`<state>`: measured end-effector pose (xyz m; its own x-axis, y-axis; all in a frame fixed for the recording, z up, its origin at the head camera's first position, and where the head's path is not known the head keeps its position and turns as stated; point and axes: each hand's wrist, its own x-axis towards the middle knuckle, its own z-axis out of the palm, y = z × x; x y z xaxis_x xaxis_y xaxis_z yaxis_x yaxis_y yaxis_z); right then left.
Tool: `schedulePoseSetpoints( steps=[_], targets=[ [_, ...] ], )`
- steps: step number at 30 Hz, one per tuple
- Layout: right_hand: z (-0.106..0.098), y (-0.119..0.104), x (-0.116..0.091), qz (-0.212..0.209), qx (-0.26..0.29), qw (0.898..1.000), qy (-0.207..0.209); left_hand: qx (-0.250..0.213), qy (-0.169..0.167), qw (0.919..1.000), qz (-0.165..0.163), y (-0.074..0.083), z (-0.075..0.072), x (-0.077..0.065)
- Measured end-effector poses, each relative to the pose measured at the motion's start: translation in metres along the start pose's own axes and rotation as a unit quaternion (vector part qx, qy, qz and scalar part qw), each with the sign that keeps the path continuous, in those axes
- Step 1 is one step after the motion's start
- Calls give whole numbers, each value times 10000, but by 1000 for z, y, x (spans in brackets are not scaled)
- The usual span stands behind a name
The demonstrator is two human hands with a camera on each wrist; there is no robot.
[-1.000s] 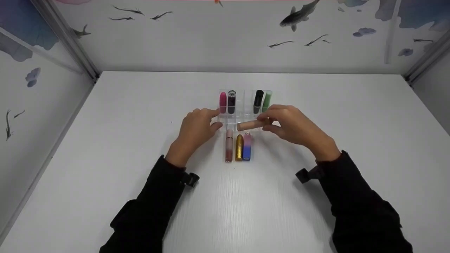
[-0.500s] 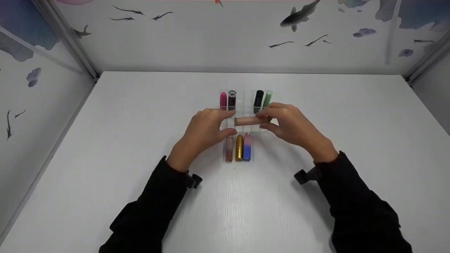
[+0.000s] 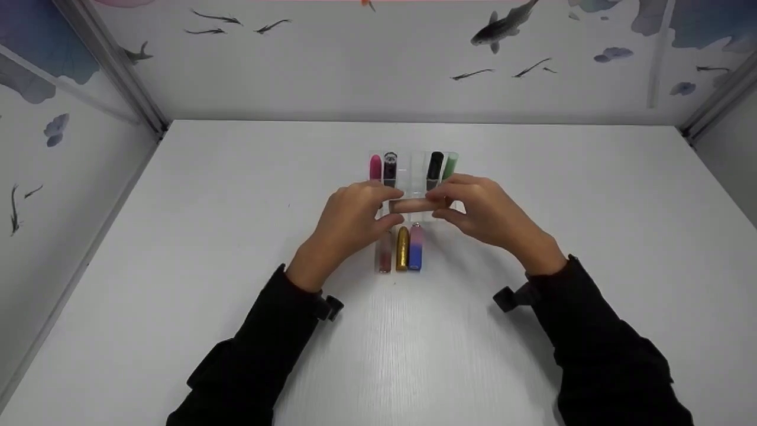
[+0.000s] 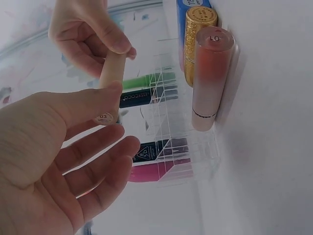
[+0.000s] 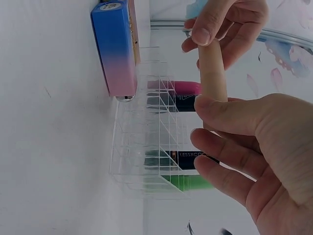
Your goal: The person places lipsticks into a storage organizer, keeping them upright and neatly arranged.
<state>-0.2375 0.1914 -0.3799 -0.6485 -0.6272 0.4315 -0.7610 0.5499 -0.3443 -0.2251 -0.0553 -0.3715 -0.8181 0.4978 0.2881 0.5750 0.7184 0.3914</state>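
A beige lipstick tube (image 3: 414, 205), marked 03 on one end in the left wrist view, is held level above the front of a clear divided lipstick holder (image 3: 417, 173). My left hand (image 3: 355, 214) pinches its marked end between thumb and forefinger, the other fingers loosely bent. At the opposite end, my right hand (image 3: 486, 210) grips it with thumb and fingers. In the holder's left part stand a pink tube (image 3: 375, 167) and a dark tube (image 3: 390, 167). A black tube (image 3: 435, 168) and a green tube (image 3: 451, 165) occupy the right part.
In front of the holder lie a pinkish lip gloss tube (image 3: 385, 254), a glittery gold lipstick (image 3: 403, 249) and a pink-to-blue lipstick (image 3: 416, 249). My left hand partly covers the gloss in the head view. White panels (image 3: 378, 71) enclose the white table (image 3: 177, 236).
My left hand has moved right from the holder's left side and taken hold of the beige tube's free end. The tube has shifted slightly left and turned nearly level, the right hand still holding it.
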Motion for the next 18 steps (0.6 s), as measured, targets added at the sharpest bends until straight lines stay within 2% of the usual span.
schedulePoseSetpoints(
  steps=[10, 18],
  targets=[
    [2, 0, 0, 30, -11, 10000, 52, -97, 103, 9999, 23, 0, 0, 1],
    [2, 1, 1, 243, -82, 9993, 268, -111, 237, 9996, -128, -1, -5, 0]
  ],
)
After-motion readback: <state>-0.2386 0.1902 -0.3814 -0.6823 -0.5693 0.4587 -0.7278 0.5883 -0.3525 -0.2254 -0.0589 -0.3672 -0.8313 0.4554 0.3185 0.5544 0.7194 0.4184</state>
